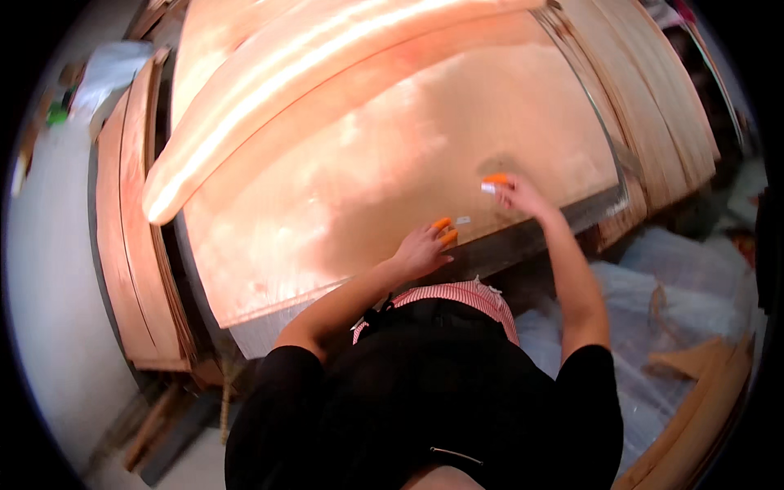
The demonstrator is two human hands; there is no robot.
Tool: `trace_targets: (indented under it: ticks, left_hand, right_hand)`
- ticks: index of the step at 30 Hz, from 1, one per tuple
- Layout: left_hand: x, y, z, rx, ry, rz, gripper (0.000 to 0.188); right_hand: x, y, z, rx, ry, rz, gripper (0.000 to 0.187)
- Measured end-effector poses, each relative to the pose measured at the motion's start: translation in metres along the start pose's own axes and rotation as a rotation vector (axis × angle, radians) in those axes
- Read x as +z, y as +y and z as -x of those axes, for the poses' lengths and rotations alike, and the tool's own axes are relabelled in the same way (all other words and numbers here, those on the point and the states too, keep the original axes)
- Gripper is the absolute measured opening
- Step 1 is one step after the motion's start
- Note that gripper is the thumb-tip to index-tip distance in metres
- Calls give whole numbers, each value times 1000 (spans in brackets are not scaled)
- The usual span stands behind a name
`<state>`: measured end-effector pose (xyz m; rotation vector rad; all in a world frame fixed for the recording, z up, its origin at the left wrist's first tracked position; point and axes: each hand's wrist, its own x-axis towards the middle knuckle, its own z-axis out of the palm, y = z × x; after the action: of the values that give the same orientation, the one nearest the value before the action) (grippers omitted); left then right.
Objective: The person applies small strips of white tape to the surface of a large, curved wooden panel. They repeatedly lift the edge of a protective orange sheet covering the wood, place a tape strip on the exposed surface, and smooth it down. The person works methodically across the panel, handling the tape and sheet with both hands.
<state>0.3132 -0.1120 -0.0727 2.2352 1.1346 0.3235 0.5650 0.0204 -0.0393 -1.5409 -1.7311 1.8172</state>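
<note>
Looked down on a big reddish wood veneer sheet (392, 163) spread flat over the stack on the table (523, 245), near edge right in front of the black-shirted torso. Left hand (423, 247) rested palm down on that sheet close to its near edge, fingers loosely spread and clamped on nothing, orange caps on the fingertips (442, 223). Right hand (517, 194) sat a bit further in on the same sheet, toward its right near corner, fingers pinched together on a small whitish strip, maybe tape (488, 188), with an orange cap on one fingertip there too. Couldn't tell what the strip really was, too small and blurry. Small pale scrap (463, 220) lay on the sheet between the two hands. Second veneer sheet (269, 90) curled up in a long arch over the far left part of the flat one, glare all along it. More veneer piled up left of the sheet (135, 229) and right of it (661, 106). Crumpled clear plastic sheeting (678, 302) heaped below the sheet's right corner, beside the right forearm. Pale floor (49, 269) off past the left pile.
</note>
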Motion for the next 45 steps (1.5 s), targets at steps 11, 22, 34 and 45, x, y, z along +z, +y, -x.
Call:
trace_targets:
  ticks: [11, 22, 34, 45]
  left_hand:
    - [6, -24, 190, -781, 442, -225, 84]
    - [24, -14, 186, -652, 520, -115, 83]
    - [19, -12, 169, -718, 358, -205, 81]
    - [25, 2, 174, -669, 262, -204, 81]
  right_hand:
    - [180, 5, -44, 22, -308, -136, 17]
    - [272, -30, -50, 32, -398, -8, 16]
    - [278, -27, -55, 20, -352, 130, 15]
    - [278, -27, -56, -28, -308, 207, 15]
